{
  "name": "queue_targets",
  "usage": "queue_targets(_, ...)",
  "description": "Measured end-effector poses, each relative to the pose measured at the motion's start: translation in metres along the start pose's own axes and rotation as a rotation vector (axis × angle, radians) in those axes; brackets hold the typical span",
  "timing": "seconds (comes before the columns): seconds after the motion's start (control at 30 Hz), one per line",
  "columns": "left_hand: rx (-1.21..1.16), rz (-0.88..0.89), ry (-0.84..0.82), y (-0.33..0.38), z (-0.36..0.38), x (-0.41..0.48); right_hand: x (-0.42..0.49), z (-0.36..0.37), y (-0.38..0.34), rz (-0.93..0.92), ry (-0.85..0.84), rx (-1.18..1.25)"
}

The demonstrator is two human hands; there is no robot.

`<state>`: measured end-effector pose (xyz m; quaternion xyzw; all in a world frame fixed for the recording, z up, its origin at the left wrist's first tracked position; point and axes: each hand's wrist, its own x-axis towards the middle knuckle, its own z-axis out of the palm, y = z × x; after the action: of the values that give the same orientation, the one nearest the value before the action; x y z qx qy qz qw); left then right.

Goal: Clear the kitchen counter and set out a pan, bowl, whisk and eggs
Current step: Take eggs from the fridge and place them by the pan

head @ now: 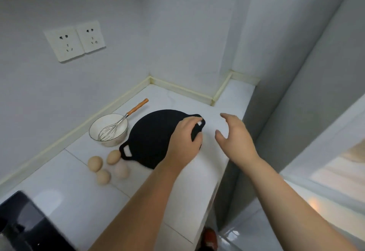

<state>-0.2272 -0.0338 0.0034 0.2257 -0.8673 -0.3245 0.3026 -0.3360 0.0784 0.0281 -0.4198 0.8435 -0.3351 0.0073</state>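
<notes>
So, starting on the left, two wall sockets (pixel 75 40) are sitting on the wall, and a dark glossy thing (pixel 19 221) is poking in at the bottom corner; can't tell what it is. Four eggs (pixel 95 163) are lying loose in a little cluster on the white counter (pixel 65 181), with one just beside the near handle of the pan (pixel 152 138). Behind them the white bowl (pixel 108 130) is sitting with the whisk (pixel 118 126) leaning inside, wires down and orange handle sticking out over the rim. The flat black pan is lying right next to the bowl. The left hand (pixel 185 138) is curling fingers and thumb round the pan's far handle. The right hand (pixel 235 138) is hovering just beside it, fingers spread and loose, touching nothing.
</notes>
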Motion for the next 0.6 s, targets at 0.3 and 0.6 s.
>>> queue_targets(0.3,-0.191,0.383,-0.097,0.152,0.092,0.02,-0.064,-0.154,0.07,0.233,0.524,0.015)
queue_targets(0.6,-0.421,0.572,-0.314,0.283,0.181,0.01,-0.125,-0.271,0.109,0.482,0.753,-0.22)
